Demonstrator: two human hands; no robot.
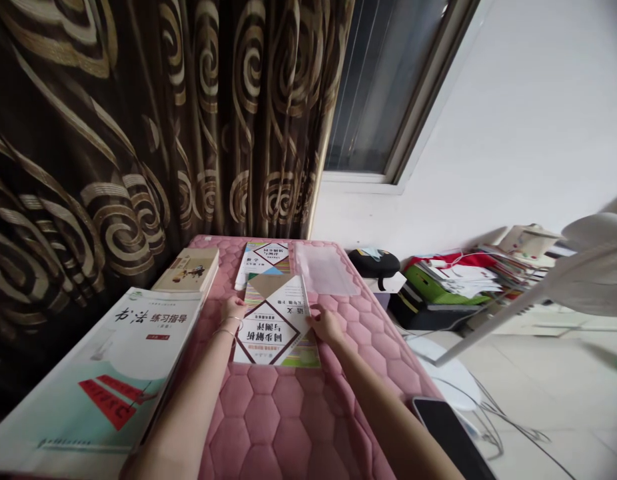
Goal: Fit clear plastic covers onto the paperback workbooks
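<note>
With its white-covered workbook (276,327) lying flat on the pink quilted surface (258,407): left hand (232,312), fingers closed on one side edge; right hand (323,325), fingers closed on the opposite edge. Item, beyond: second workbook (262,260). Item, beside: translucent sheet (326,269).

The left forearm (191,400), at seven o'clock in the view, is bare and slender, narrowing smoothly to the wrist. A thin, pale bracelet (224,331) circles that wrist in fine strands, its material too small to tell. The left hand (233,309) is small and bare. The right forearm (383,407), at five o'clock, is equally slim and uncovered, as is the right hand (325,324).
</note>
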